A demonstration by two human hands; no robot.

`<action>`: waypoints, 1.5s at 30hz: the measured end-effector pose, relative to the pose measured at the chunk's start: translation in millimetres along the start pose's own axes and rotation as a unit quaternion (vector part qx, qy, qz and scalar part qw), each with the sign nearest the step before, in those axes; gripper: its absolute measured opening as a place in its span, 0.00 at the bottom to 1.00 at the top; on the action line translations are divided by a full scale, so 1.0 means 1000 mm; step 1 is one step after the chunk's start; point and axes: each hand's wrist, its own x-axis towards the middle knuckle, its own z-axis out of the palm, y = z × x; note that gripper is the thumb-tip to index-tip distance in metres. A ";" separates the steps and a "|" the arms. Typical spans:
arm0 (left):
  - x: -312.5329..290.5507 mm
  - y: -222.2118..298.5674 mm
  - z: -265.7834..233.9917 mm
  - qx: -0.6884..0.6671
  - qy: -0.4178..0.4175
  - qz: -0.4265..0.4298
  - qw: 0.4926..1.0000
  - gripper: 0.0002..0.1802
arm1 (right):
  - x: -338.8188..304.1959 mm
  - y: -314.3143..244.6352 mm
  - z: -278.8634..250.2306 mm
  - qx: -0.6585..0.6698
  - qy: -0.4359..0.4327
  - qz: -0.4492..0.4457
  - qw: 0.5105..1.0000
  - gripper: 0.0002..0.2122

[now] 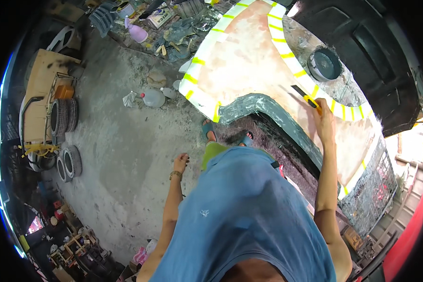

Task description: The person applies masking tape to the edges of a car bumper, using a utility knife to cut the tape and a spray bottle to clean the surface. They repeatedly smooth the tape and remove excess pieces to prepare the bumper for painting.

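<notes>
My right hand (pixel 323 120) is closed round the yellow handle of a utility knife (pixel 312 101), its dark blade pointing to the far left. The knife is over a large curved panel (pixel 249 51) with a pale, patchy pinkish surface. White strips held by short yellow tape pieces (pixel 287 56) run along the panel's edges. A grey-green curved band (pixel 254 104) borders its near edge. Away from the panel, my left hand (pixel 181 162) hangs at my left side over the floor. Its fingers are loosely curled, and nothing shows in them.
A round grey bucket (pixel 325 65) stands beyond the panel's right edge, near a large black panel (pixel 362 42). On the floor at left are tyres (pixel 64 115) and a translucent jug (pixel 153 98). A pink spray bottle (pixel 136 31) stands among clutter at the back.
</notes>
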 end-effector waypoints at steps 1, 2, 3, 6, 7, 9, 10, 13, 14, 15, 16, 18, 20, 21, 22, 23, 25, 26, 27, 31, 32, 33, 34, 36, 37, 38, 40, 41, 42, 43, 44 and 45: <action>0.003 0.008 0.001 0.011 0.001 -0.001 1.000 0.20 | -0.005 -0.012 0.001 0.023 -0.008 0.030 0.999 0.15; 0.006 0.016 0.001 0.014 -0.001 0.044 0.999 0.20 | -0.014 -0.025 0.005 0.089 -0.048 0.016 0.995 0.15; 0.009 0.026 -0.001 0.023 0.002 0.078 0.997 0.20 | -0.026 -0.040 0.013 0.163 -0.080 -0.022 0.983 0.15; 0.013 0.057 0.000 0.030 0.021 0.161 0.986 0.20 | -0.047 -0.081 0.049 0.198 -0.210 -0.033 0.957 0.20; 0.015 0.069 -0.001 0.030 0.031 0.185 0.982 0.20 | -0.051 -0.089 0.058 0.228 -0.244 -0.070 0.940 0.21; 0.018 0.093 -0.003 0.036 0.014 0.215 0.976 0.18 | -0.059 -0.101 0.075 0.245 -0.253 -0.096 0.931 0.21; 0.019 0.103 -0.005 0.035 0.006 0.218 0.975 0.17 | -0.063 -0.104 0.082 0.242 -0.248 -0.099 0.933 0.22; 0.019 0.135 -0.011 0.066 -0.006 0.244 0.968 0.14 | -0.073 -0.107 0.094 0.212 -0.246 -0.092 0.941 0.22; 0.018 0.146 -0.013 0.081 -0.013 0.268 0.960 0.14 | -0.076 -0.109 0.097 0.208 -0.249 -0.078 0.943 0.22; 0.015 0.157 -0.017 0.098 -0.017 0.279 0.955 0.14 | -0.081 -0.110 0.099 0.204 -0.238 -0.075 0.947 0.22; 0.013 0.169 -0.021 0.119 -0.018 0.285 0.951 0.13 | -0.085 -0.112 0.102 0.195 -0.230 -0.068 0.951 0.22; 0.005 0.191 -0.027 0.127 -0.028 0.308 0.942 0.13 | -0.090 -0.116 0.107 0.179 -0.219 -0.056 0.958 0.22; -0.006 0.211 -0.031 0.132 -0.032 0.326 0.936 0.12 | -0.094 -0.121 0.111 0.159 -0.216 -0.037 0.963 0.22; -0.013 0.220 -0.033 0.132 -0.033 0.335 0.932 0.12 | -0.096 -0.123 0.112 0.168 -0.216 -0.034 0.961 0.22; -0.018 0.230 -0.034 0.133 -0.031 0.354 0.925 0.12 | -0.097 -0.125 0.114 0.171 -0.217 -0.027 0.961 0.22; -0.023 0.239 -0.034 0.141 -0.033 0.379 0.914 0.12 | -0.097 -0.127 0.117 0.175 -0.214 -0.026 0.961 0.22; -0.034 0.255 -0.034 0.156 -0.030 0.451 0.878 0.10 | -0.099 -0.130 0.123 0.190 -0.219 -0.021 0.957 0.22; -0.039 0.261 -0.031 0.169 -0.034 0.472 0.865 0.11 | -0.100 -0.132 0.126 0.199 -0.221 -0.022 0.955 0.21; -0.042 0.267 -0.027 0.182 -0.035 0.499 0.847 0.11 | -0.100 -0.133 0.131 0.209 -0.226 -0.015 0.951 0.22; -0.049 0.285 -0.004 0.256 -0.026 0.628 0.735 0.14 | -0.102 -0.140 0.149 0.269 -0.223 0.021 0.937 0.23; -0.050 0.288 0.002 0.282 -0.059 0.621 0.729 0.17 | -0.102 -0.140 0.151 0.279 -0.222 0.043 0.933 0.23; -0.051 0.291 0.007 0.301 -0.070 0.622 0.719 0.17 | -0.101 -0.139 0.151 0.333 -0.250 0.085 0.905 0.23; -0.050 0.294 0.013 0.321 -0.081 0.623 0.709 0.17 | -0.100 -0.137 0.149 0.375 -0.283 0.136 0.872 0.23; -0.046 0.299 0.019 0.349 -0.093 0.635 0.683 0.16 | -0.097 -0.135 0.147 0.422 -0.308 0.181 0.833 0.22; -0.044 0.301 0.021 0.350 -0.093 0.639 0.678 0.16 | -0.095 -0.135 0.147 0.429 -0.302 0.176 0.833 0.22; -0.042 0.303 0.024 0.352 -0.093 0.643 0.674 0.15 | -0.094 -0.134 0.146 0.436 -0.295 0.171 0.833 0.22; -0.037 0.306 0.027 0.356 -0.089 0.651 0.665 0.14 | -0.091 -0.134 0.143 0.429 -0.300 0.174 0.834 0.21; -0.035 0.308 0.028 0.358 -0.085 0.654 0.661 0.13 | -0.089 -0.135 0.141 0.425 -0.303 0.177 0.834 0.20; -0.033 0.309 0.029 0.360 -0.082 0.658 0.657 0.12 | -0.087 -0.135 0.140 0.420 -0.302 0.167 0.839 0.20; -0.032 0.310 0.030 0.362 -0.085 0.662 0.650 0.11 | -0.085 -0.137 0.139 0.414 -0.302 0.159 0.844 0.20; -0.031 0.310 0.030 0.365 -0.087 0.666 0.644 0.10 | -0.084 -0.138 0.137 0.395 -0.304 0.165 0.851 0.20; -0.029 0.310 0.030 0.367 -0.089 0.671 0.638 0.09 | -0.084 -0.140 0.134 0.378 -0.301 0.141 0.864 0.20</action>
